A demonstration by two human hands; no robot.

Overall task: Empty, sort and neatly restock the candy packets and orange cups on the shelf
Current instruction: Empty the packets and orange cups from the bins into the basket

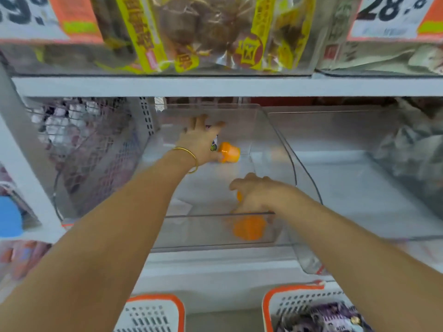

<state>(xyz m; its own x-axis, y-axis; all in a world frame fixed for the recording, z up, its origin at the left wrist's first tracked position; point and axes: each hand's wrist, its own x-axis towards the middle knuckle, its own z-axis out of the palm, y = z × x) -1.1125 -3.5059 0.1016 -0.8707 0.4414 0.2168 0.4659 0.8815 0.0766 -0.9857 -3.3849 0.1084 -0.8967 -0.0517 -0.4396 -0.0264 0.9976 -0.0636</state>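
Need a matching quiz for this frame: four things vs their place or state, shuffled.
Things
1 left hand
2 right hand
3 far cup
4 right basket

Place or state
A white with an orange rim, below the shelf
B orange, deep in the bin, by the left thumb
C curled round the near cup at the bin's front
D fingers spread, reaching to the bin's back

Pairs: 1-D, 2-C, 3-B, 4-A
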